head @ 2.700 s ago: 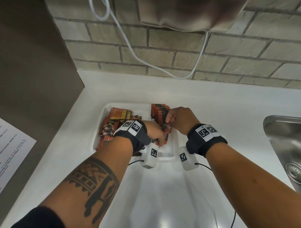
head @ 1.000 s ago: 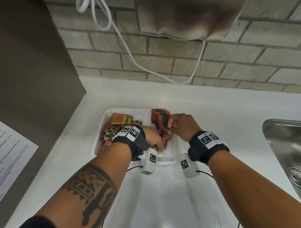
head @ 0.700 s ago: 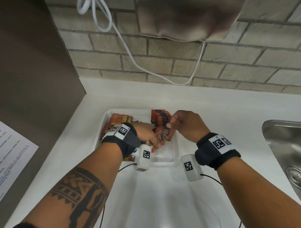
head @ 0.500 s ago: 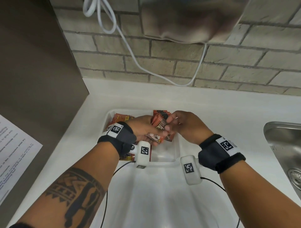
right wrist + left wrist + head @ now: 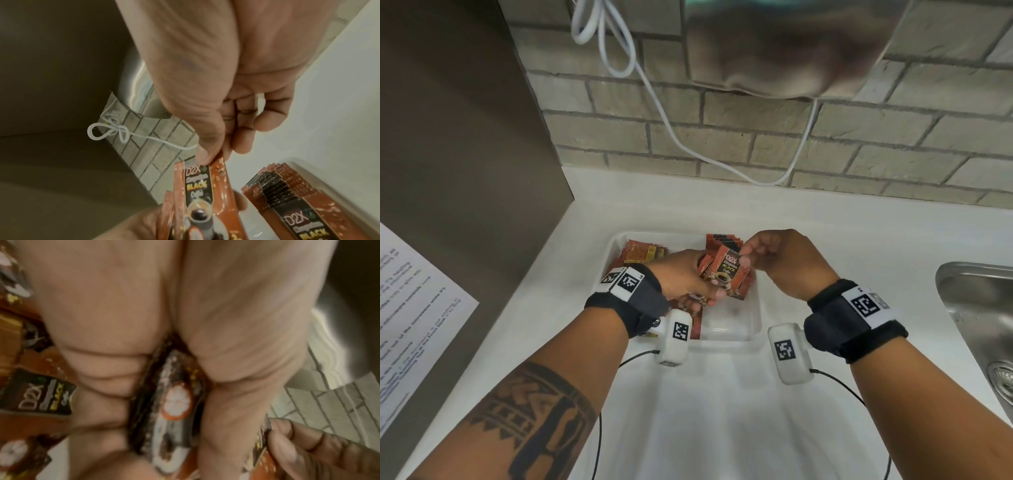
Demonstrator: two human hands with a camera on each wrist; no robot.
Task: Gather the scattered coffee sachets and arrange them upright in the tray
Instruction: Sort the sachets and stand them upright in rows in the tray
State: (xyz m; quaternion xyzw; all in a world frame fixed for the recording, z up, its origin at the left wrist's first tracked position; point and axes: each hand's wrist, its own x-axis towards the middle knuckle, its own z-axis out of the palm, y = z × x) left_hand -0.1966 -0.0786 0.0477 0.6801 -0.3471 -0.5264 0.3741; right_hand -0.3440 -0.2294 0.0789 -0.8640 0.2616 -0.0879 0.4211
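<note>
1. Pinching the top edge of one sachet (image 5: 727, 270) between thumb and fingertip, the right hand (image 5: 780, 260) lifts it clear of the tray (image 5: 755, 318); the other fingers are curled in behind the grip.
2. Below that grip, the left hand (image 5: 685, 277) is curled round a small bundle of sachets (image 5: 172, 404) and meets the bottom of the lifted one. The wrist view shows the bundle wedged between thumb and fingers, too blurred to count.
3. Just beyond the right grip, against the tray's far right wall, a row of sachets (image 5: 722, 241) stands on edge, tops up. This part looks done.
4. Left of the left grip, a loose heap (image 5: 640, 255) lies flat or slanted in the tray's left half, partly hidden under the wrist. This part is left to do.
5. No sachet shows on the white surface (image 5: 825, 233) around the tray, so gathering seems finished, as far as the frames reach. Arranging is perhaps half done.
6. Near the right grip's own side, the tray's near right corner is bare, with room for the row to grow.
7. Likely next: the pinched sachet goes against the standing row, then the bundle, then the heap. Thin packets may topple unless each is leaned on its neighbour.
</note>
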